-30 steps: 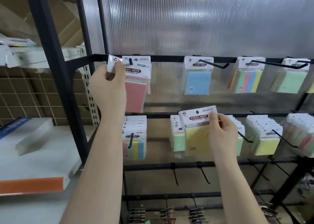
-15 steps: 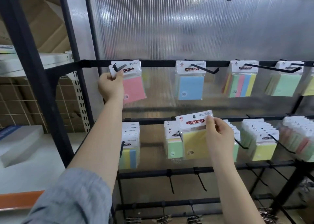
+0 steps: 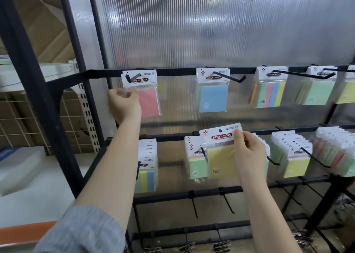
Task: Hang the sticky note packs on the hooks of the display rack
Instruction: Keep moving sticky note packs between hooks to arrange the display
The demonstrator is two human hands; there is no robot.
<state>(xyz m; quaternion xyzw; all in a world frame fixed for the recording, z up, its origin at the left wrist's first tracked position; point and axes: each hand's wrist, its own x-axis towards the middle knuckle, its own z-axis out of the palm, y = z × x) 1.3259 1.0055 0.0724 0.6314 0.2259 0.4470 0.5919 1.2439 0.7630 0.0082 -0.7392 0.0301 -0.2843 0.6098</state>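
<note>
The pink pack (image 3: 148,99) now hangs on its hook (image 3: 132,77) (one done); left fingers (image 3: 123,95) curl loosely off it. Right fingers (image 3: 240,137) pinch the yellow pack (image 3: 221,156).

Two hands (image 3: 124,102) (image 3: 249,151) are seen. Five top-rail hooks (image 3: 228,77) are loaded with sticky note packs (image 3: 213,97). One yellow pack (image 3: 221,160) is held. Three rails (image 3: 172,72) are counted.

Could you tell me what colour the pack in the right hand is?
Yellow pack, head view.
</note>
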